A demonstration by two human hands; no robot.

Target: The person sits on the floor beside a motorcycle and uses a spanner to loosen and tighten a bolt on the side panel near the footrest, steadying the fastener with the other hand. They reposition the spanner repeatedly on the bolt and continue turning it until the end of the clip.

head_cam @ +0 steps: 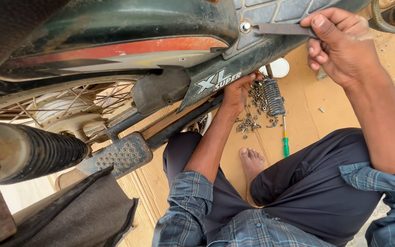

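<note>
- Step in hand, as it looks: a fastener on the motorcycle's side is being turned. The right hand [339, 43], upper right of the frame, is closed around the handle of a flat grey spanner [283, 29], whose head sits on a shiny bolt [245, 26] at top centre.
- The left hand [237, 91], centre of the frame, reaches under the dark side panel [216, 75]. Its fingers curl against the panel's lower edge; whether they pinch a nut behind it is hidden, so I cannot tell.
- The next move seems to call for a short swing of the spanner kept square on the bolt, with the left hand steadying the back side.
- Materials: the panel is scuffed dark plastic with white lettering; above it runs a glossy dark body with a red stripe [129, 48].
- A perforated metal footrest [123, 155] lies lower left, with a ribbed black rubber sleeve [46, 153] at far left, beside a spoked wheel [69, 103].
- On the brown cardboard floor covering [307, 105], right of centre, lie a heap of small nuts and bolts [254, 107], a black coil spring [274, 97] and a green-handled screwdriver [285, 139].
- A bare foot [251, 162] rests just below them.
</note>
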